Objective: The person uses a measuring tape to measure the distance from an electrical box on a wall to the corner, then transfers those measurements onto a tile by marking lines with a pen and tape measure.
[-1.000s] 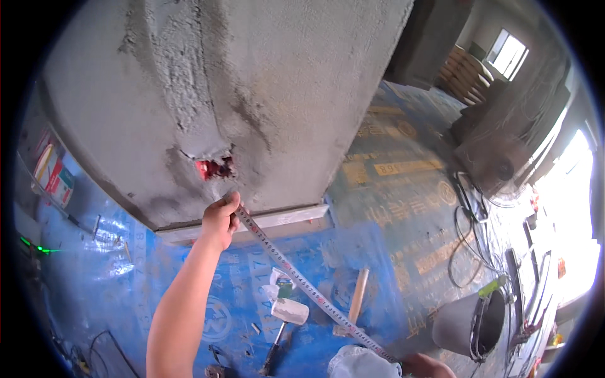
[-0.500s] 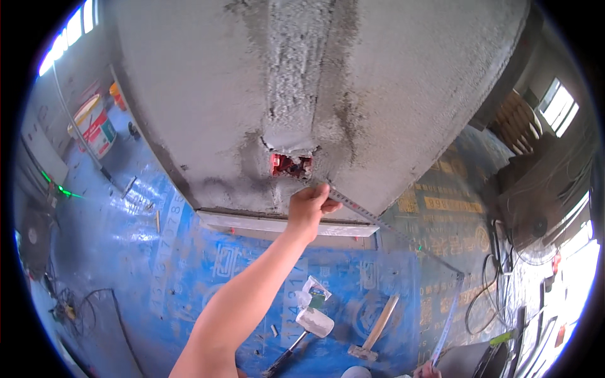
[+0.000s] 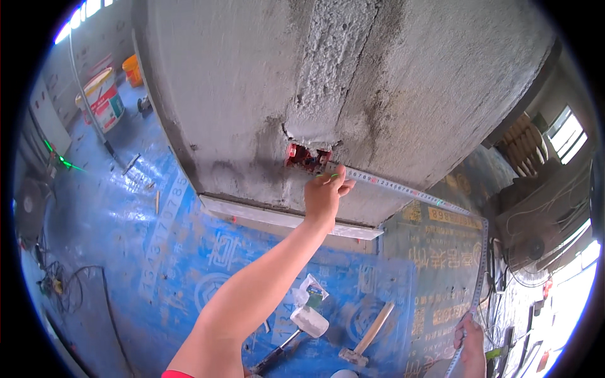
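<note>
A grey plastered wall (image 3: 214, 94) has a rough vertical channel ending at a recessed red box (image 3: 307, 157). My left hand (image 3: 328, 189) pinches the end of a steel measuring tape (image 3: 397, 187) against the wall just below and right of the box. The blade runs right, then bends sharply downward. At lower right, my right hand (image 3: 469, 340) grips that descending blade; the tape's case is not visible. On the blue covered floor below lie a white-headed mallet (image 3: 310, 320), a wooden-handled hammer (image 3: 372, 331) and a small crumpled packet (image 3: 314, 290).
Paint buckets (image 3: 101, 101) and a long-handled tool (image 3: 113, 154) stand at left, near cables (image 3: 63, 283). A ledge board (image 3: 283, 220) edges the wall's foot. Fans, cables and dark tools (image 3: 529, 252) crowd the right; stacked sacks (image 3: 522, 138) sit beyond.
The view has swung left. My left hand has moved with the tape end up toward the box, and the straight tape now bends downward at right. My right hand has come higher into view.
</note>
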